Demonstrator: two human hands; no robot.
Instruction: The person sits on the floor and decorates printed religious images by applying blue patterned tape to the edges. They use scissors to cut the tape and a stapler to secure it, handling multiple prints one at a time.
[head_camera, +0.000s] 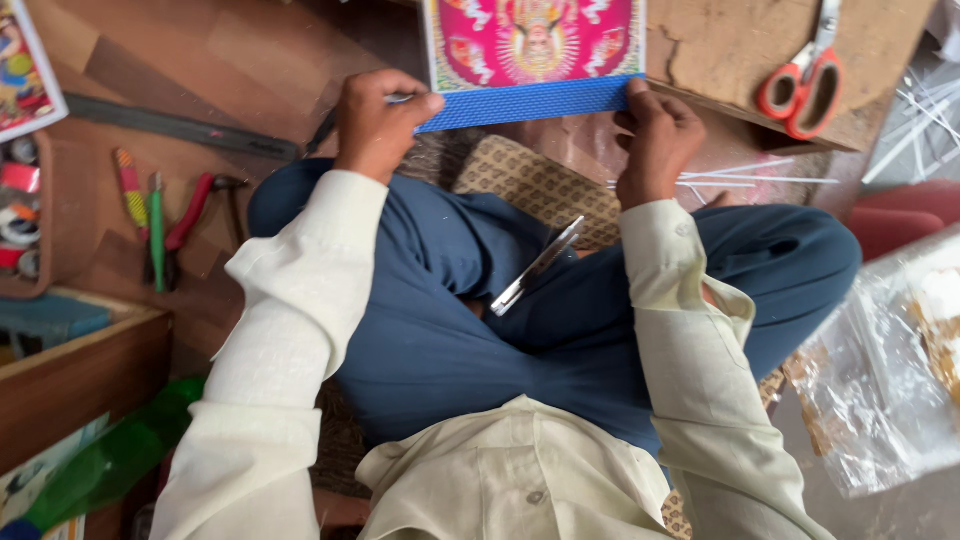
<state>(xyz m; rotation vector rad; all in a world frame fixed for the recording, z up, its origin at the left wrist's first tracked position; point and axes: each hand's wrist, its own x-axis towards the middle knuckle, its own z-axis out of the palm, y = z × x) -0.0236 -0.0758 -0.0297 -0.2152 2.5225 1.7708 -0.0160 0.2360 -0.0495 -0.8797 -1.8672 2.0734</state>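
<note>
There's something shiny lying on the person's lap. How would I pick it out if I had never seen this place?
Start at the dark blue trousers of the person sitting cross-legged. Between the two cream sleeves, a slim flat silvery metal blade lies slanted across the lap, touched by neither hand. It is the only bright metal thing there; the red-handled scissors lie apart on the brown board.

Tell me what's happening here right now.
A person sitting cross-legged holds a pink printed picture with a blue woven border strip by its lower edge, left hand and right hand pinching the two ends. A flat metal blade rests on the lap. Orange-handled scissors lie on the board nearby.
</note>
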